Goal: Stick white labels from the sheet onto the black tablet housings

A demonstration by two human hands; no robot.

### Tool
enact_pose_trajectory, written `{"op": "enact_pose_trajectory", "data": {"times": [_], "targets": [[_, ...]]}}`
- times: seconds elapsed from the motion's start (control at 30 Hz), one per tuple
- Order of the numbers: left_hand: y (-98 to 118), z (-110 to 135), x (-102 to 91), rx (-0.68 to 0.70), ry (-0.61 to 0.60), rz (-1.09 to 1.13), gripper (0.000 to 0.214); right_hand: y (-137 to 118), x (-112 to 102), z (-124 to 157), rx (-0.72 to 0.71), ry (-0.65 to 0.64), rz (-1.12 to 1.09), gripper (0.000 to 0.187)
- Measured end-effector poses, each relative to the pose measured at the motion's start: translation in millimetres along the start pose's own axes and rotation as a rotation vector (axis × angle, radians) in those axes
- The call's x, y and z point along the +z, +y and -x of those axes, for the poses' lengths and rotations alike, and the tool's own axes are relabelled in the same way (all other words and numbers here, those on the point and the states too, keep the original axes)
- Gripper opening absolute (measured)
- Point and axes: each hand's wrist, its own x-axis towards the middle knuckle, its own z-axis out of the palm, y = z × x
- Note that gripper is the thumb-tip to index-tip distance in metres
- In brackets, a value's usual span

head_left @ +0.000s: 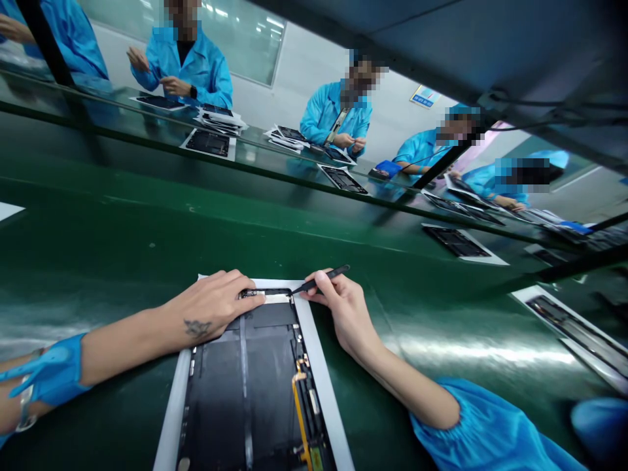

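An opened tablet casing (240, 386) lies on a white sheet (324, 379), with dark inner panels and a yellow flex cable (298, 409) near its lower right side. My left hand (210, 306) rests on the casing's far edge, fingertips on a narrow white strip (275, 298) beside a small dark connector part (251, 294). My right hand (343, 314) is shut on black tweezers (324, 279), whose tip reaches the casing's far right corner. The lower end of the casing runs out of view.
A green conveyor belt (147, 222) runs under everything. Beyond a glass-topped shelf (275, 160), several co-workers in blue smocks (338, 114) handle tablets. Several more tablets on white sheets (456, 242) lie along the belt and shelf.
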Motion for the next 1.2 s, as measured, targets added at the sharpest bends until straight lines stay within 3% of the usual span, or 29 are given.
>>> {"op": "enact_pose_trajectory", "data": {"times": [0.43,0.67,0.83,0.9,1.0,1.1,1.2], "targets": [[1,0,-4.4,0.002,-0.001,-0.015,0.050,4,0,-3,-0.055,-0.019,0.051,0.043],[10,-17,-21.1,-0.021,-0.195,-0.113,0.046,-2,-3,-11,-0.076,-0.005,-0.073,0.043],[17,-38,-20.3,-0.021,-0.220,-0.165,0.049,-4,-5,-14,-0.108,-0.044,-0.053,0.037],[20,-42,-18.2,-0.043,-0.211,-0.173,0.053,-6,-9,-14,-0.211,-0.042,0.051,0.033],[20,-37,-15.7,-0.035,-0.173,-0.176,0.052,-18,-14,-12,-0.502,-0.108,0.346,0.025],[14,-21,-11.1,0.000,-0.109,-0.116,0.041,-32,-10,-14,-0.721,-0.369,0.755,0.019],[2,-4,-3.1,0.027,0.035,0.025,0.034,-39,8,-20,-0.765,-0.605,1.111,0.019]]}}
